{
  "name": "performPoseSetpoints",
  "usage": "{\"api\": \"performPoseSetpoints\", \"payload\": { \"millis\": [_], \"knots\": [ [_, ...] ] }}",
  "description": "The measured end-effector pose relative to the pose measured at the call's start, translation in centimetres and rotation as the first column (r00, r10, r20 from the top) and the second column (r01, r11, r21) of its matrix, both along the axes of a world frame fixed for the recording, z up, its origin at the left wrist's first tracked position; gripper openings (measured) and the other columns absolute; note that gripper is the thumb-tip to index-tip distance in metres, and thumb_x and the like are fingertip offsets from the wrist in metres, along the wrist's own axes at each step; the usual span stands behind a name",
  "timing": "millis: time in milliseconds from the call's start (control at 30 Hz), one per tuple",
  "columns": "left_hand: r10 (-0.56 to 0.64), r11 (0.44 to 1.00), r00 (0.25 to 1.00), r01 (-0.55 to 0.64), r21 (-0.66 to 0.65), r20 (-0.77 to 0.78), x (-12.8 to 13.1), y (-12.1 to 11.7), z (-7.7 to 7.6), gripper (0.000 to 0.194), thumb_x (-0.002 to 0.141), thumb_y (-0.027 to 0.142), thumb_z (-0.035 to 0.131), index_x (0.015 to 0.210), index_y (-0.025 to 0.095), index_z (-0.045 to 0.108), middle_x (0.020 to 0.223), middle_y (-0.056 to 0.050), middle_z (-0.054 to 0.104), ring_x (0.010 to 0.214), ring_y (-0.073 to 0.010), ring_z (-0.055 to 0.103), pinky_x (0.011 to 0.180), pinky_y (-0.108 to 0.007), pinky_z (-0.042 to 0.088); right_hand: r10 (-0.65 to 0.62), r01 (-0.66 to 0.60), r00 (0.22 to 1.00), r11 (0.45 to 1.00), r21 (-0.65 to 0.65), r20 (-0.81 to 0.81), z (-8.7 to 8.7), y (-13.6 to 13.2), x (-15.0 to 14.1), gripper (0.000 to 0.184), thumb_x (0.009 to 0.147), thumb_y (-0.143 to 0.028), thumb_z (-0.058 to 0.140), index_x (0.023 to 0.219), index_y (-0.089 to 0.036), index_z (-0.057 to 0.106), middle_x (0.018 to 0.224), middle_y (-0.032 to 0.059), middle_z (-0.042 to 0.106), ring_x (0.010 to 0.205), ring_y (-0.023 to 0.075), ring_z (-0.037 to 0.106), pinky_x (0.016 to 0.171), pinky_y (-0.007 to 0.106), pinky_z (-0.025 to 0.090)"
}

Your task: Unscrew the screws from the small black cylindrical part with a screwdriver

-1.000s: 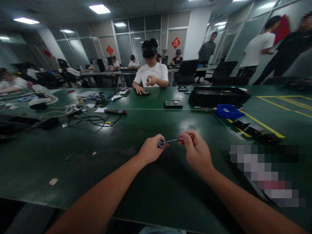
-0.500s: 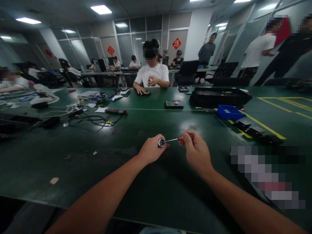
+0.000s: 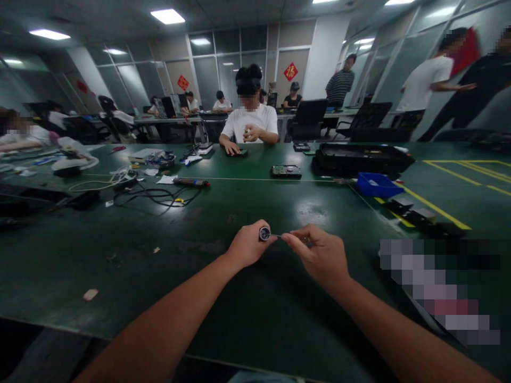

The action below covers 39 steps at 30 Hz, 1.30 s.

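Note:
My left hand (image 3: 248,242) is closed around a short dark cylinder (image 3: 264,233). Its round, silver-rimmed end faces me, and its inside is too small to make out. My right hand (image 3: 321,250) pinches a screwdriver between thumb and fingers; in the earlier frame its reddish handle shows, but now the fingers mostly hide it. The thin metal screwdriver shaft (image 3: 275,235) reaches left to the cylinder's open end. Whether the tip touches inside cannot be seen. Both hands are held above the green table (image 3: 223,319).
Beyond my hands lie a circuit board drive (image 3: 286,171), a blue bin (image 3: 378,185) and a long black tray (image 3: 361,158). Black cables (image 3: 154,197) and a pen-like tool (image 3: 189,182) are at left. Across the table a person (image 3: 249,119) handles a small device.
My right hand's fingers have shifted left along the screwdriver, covering its handle and leaving less shaft showing. My left hand and the cylinder stay nearly still.

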<state>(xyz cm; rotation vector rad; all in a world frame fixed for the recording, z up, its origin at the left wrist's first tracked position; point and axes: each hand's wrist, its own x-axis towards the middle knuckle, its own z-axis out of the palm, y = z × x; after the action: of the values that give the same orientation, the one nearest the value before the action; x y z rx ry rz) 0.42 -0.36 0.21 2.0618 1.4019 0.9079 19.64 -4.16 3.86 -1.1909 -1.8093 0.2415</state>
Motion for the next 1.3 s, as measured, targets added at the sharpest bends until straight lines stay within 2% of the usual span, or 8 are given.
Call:
{"api": "performPoseSetpoints", "payload": {
  "millis": [233, 400, 533, 600, 733, 900, 1100, 1300],
  "knots": [
    [0.025, 1.000, 1.000, -0.025, 0.004, 0.018, -0.2, 0.1, -0.1, 0.020, 0.088, 0.040, 0.065, 0.085, 0.022, 0.057, 0.073, 0.004, 0.062, 0.065, -0.0125, 0.054, 0.058, -0.025, 0.033, 0.155, -0.155, 0.987, 0.988, -0.012, 0.041, 0.1, 0.1, -0.2, 0.017, 0.095, -0.028, 0.054, 0.105, -0.017, 0.064, 0.092, 0.0076, 0.072, 0.084, 0.0195, 0.071, 0.073, 0.031, 0.054],
    [0.029, 1.000, 0.999, -0.028, -0.010, 0.016, -0.2, 0.1, 0.0, 0.021, 0.087, 0.041, 0.066, 0.084, 0.022, 0.057, 0.072, 0.004, 0.062, 0.065, -0.0125, 0.055, 0.059, -0.025, 0.034, 0.162, -0.160, 0.985, 0.986, -0.047, 0.050, -0.1, -0.1, 0.0, 0.020, 0.100, -0.032, 0.046, 0.107, -0.020, 0.061, 0.083, 0.0039, 0.067, 0.074, 0.0185, 0.067, 0.066, 0.032, 0.051],
    [0.023, 1.000, 0.999, -0.023, -0.004, 0.027, -0.1, 0.0, 0.1, 0.021, 0.088, 0.041, 0.065, 0.085, 0.022, 0.057, 0.072, 0.004, 0.062, 0.064, -0.0125, 0.054, 0.059, -0.025, 0.034, 0.147, -0.147, 0.989, 0.989, 0.018, -0.022, 0.0, -0.3, -0.2, 0.024, 0.100, -0.028, 0.044, 0.120, -0.019, 0.052, 0.093, 0.0063, 0.066, 0.084, 0.0194, 0.068, 0.074, 0.033, 0.052],
    [0.029, 1.000, 0.999, -0.029, -0.011, 0.026, -0.1, 0.1, 0.1, 0.021, 0.087, 0.041, 0.065, 0.085, 0.022, 0.057, 0.072, 0.004, 0.062, 0.065, -0.0127, 0.055, 0.059, -0.025, 0.035, 0.174, -0.175, 0.984, 0.985, 0.010, 0.031, 0.4, -0.4, -0.2, 0.021, 0.099, -0.028, 0.045, 0.115, -0.019, 0.054, 0.096, 0.0072, 0.067, 0.085, 0.0198, 0.067, 0.075, 0.033, 0.051],
    [0.039, 0.999, 0.999, -0.038, -0.020, 0.020, -0.1, 0.1, 0.0, 0.021, 0.087, 0.041, 0.066, 0.085, 0.022, 0.058, 0.072, 0.004, 0.062, 0.065, -0.0131, 0.055, 0.059, -0.025, 0.035, 0.141, -0.134, 0.984, 0.988, -0.079, 0.105, 0.8, -0.5, -0.4, 0.019, 0.100, -0.034, 0.044, 0.103, -0.021, 0.058, 0.079, 0.0034, 0.066, 0.069, 0.0191, 0.065, 0.063, 0.032, 0.047],
    [0.032, 0.999, 0.998, -0.032, -0.002, 0.051, -0.1, 0.0, 0.0, 0.020, 0.087, 0.040, 0.066, 0.085, 0.022, 0.058, 0.072, 0.004, 0.062, 0.065, -0.0126, 0.055, 0.060, -0.025, 0.035, 0.111, -0.118, 0.987, 0.991, -0.063, -0.115, -0.3, -0.3, -0.6, 0.024, 0.099, -0.032, 0.048, 0.121, -0.021, 0.049, 0.091, 0.0059, 0.068, 0.086, 0.0218, 0.069, 0.076, 0.035, 0.051],
    [0.067, 0.998, 0.996, -0.067, 0.004, 0.060, 0.0, -0.1, 0.3, 0.020, 0.086, 0.039, 0.068, 0.084, 0.022, 0.058, 0.071, 0.004, 0.062, 0.064, -0.0123, 0.055, 0.058, -0.025, 0.034, 0.090, -0.174, 0.913, 0.968, -0.182, -0.397, -0.8, 0.4, -0.7, 0.023, 0.098, -0.042, 0.051, 0.098, -0.021, 0.061, 0.084, 0.0048, 0.068, 0.079, 0.0198, 0.067, 0.075, 0.035, 0.052],
    [0.023, 1.000, 0.999, -0.024, 0.008, 0.043, 0.1, -0.2, 0.4, 0.019, 0.087, 0.039, 0.067, 0.086, 0.022, 0.059, 0.074, 0.004, 0.063, 0.065, -0.0125, 0.056, 0.058, -0.025, 0.034, 0.049, -0.217, 0.801, 0.953, -0.213, -0.597, -0.5, 1.3, -0.5, 0.026, 0.098, -0.044, 0.051, 0.090, -0.021, 0.060, 0.073, 0.0011, 0.063, 0.067, 0.0162, 0.061, 0.066, 0.033, 0.050]
  ]
}}
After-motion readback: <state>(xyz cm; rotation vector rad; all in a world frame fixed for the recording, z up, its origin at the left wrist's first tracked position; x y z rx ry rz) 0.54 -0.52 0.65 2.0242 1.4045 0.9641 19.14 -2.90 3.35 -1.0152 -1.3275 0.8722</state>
